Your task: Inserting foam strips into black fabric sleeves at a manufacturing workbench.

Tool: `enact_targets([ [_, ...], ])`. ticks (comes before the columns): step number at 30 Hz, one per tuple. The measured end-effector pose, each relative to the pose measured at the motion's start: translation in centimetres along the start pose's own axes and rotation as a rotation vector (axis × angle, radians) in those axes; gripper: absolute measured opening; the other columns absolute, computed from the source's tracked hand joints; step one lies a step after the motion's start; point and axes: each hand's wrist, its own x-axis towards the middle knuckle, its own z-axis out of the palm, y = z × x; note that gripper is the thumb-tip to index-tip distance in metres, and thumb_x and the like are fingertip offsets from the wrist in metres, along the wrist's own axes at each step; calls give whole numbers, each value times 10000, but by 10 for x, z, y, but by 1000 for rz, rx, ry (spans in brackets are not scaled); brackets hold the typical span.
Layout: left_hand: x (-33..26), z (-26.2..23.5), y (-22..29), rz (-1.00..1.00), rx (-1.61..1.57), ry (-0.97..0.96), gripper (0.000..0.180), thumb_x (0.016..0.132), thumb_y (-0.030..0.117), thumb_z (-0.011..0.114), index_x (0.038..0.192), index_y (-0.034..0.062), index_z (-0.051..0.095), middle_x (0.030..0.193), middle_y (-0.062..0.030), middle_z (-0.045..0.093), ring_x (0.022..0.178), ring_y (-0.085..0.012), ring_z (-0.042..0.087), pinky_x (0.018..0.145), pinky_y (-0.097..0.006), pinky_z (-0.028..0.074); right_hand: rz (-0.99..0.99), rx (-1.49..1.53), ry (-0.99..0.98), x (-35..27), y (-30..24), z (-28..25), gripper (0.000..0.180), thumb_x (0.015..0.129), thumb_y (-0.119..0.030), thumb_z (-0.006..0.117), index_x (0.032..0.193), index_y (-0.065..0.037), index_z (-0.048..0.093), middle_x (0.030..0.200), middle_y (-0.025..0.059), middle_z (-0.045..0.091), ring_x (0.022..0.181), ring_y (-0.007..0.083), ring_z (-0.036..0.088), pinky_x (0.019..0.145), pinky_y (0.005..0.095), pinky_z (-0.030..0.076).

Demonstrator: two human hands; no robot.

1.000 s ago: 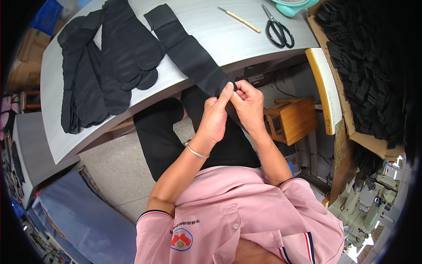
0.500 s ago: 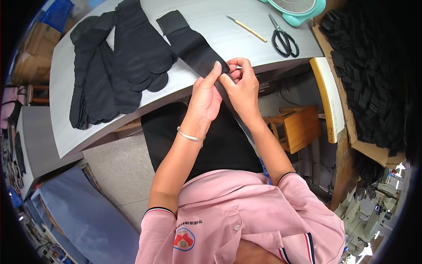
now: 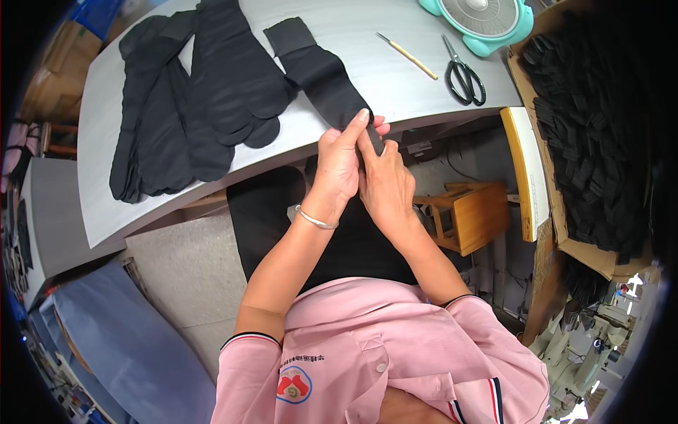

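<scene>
A wide black fabric strap slants over the table's front edge, its ribbed far end flat on the tabletop. My left hand is closed round its near end, with the thumb pressed on top. Close beside it, my right hand is closed on the narrower tail of the strap, its fingers pointing away from me. Where the two hands meet, part of the strap is hidden. To the left lie several black fabric pieces with rounded ends, overlapping in piles.
On the grey table rest a wooden-handled awl, black-handled scissors and a turquoise fan. At right a cardboard box holds many black strips. A wooden stool stands below the table.
Both hands have shifted slightly nearer to me along the strap. The right hand has turned from a bent-finger pinch to lying along the strap. The view has also shifted a little.
</scene>
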Motion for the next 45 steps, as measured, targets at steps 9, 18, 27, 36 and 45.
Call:
enact_targets([
  [9,0,3,12,0,20,-56,357,956,311,685,1052,-24,607,1022,-131,669,952,-197,647,855,-343,531,22,157,-181,21,2,-27,630,813,-85,627,1410,-214,474,901,213,566,797,430,642,668,528,522],
  [18,-33,5,-9,4,-66,-37,331,987,317,642,1061,3,571,1000,-125,671,931,-182,637,835,-339,545,-45,138,-74,4,-4,-15,318,870,-91,585,1184,-143,591,851,212,559,760,406,634,622,503,525],
  [27,-25,-9,8,-40,-33,-30,376,987,344,634,1100,-14,622,1054,-137,685,972,-233,670,894,-385,548,-75,113,-201,-25,-5,-35,585,788,22,630,1336,-121,483,1081,268,561,872,442,635,684,502,535],
  [36,-49,1,-19,-96,-45,-55,319,967,348,668,1032,40,617,972,-68,665,879,-142,624,845,-310,521,24,106,-215,-15,1,-17,229,875,-72,595,1104,-82,601,1033,270,647,753,398,667,620,463,544],
  [45,-29,-7,-6,-8,-30,-45,367,998,338,617,1122,-6,609,1091,-144,679,991,-220,663,899,-382,545,-118,27,-6,-40,-1,-27,693,802,38,632,1437,-179,459,1278,327,501,867,415,645,691,463,560],
])
